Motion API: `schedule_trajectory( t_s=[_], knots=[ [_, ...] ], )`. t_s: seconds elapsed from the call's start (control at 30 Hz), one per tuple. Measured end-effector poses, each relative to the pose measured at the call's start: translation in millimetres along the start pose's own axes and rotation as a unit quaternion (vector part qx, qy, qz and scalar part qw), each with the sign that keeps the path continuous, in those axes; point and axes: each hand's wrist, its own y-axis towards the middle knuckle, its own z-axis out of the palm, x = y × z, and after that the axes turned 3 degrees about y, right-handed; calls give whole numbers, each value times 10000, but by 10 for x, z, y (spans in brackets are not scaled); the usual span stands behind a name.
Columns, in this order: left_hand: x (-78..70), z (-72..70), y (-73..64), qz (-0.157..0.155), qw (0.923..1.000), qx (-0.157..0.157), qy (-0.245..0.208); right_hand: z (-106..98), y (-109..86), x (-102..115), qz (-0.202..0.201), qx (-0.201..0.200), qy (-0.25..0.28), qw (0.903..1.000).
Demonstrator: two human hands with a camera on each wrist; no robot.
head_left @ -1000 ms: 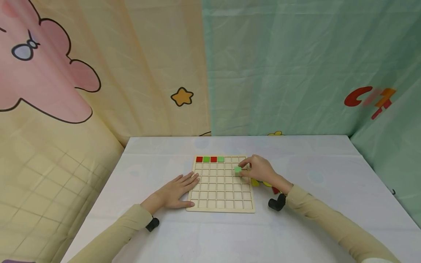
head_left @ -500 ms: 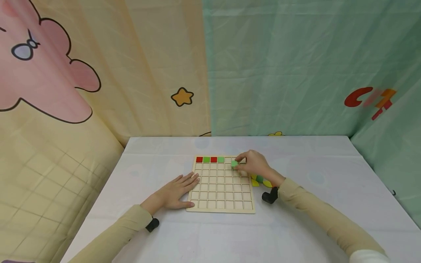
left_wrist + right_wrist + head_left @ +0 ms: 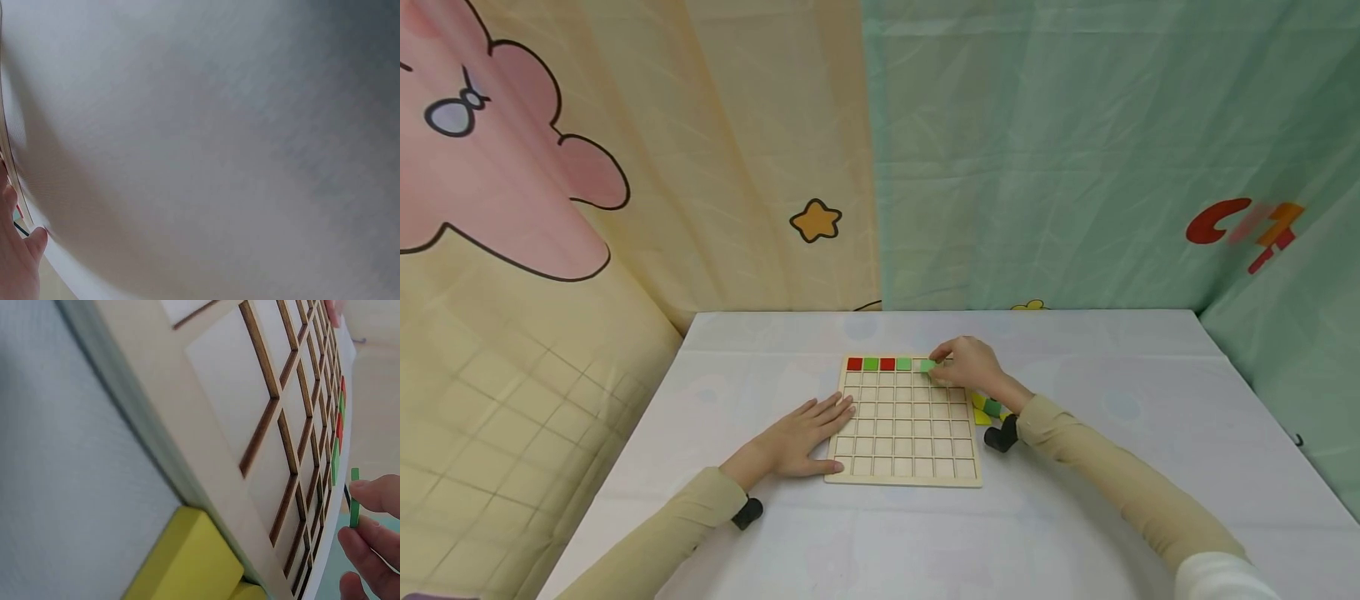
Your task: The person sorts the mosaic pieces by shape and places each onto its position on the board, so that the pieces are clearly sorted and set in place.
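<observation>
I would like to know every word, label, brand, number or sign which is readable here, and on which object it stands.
No word, brand or number can be read in any view.
Red and orange shapes on the green curtain: too blurred to tell whether they are letters.
Grid board and green tile in the right hand: no text visible.
Black wrist devices: too small to read any label.

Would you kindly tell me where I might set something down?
The table is bare right of the right sleeve, left of the left hand, and between the sleeves, before the board. It's crowded along the board's right side: loose pieces and the right hand.
</observation>
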Motion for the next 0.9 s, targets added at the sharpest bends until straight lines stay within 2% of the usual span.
schedule_trajectory(
  t_s=[0.6, 0.9],
  knots=[
    [-2, 6, -2, -26, 10000, 12, -19, 48, 138, 7, 200, 150, -30, 9997],
    [-5, -6, -12, 38, 10000, -52, -21, 79, 179, -8, 62, 221, 34, 9997]
  ],
)
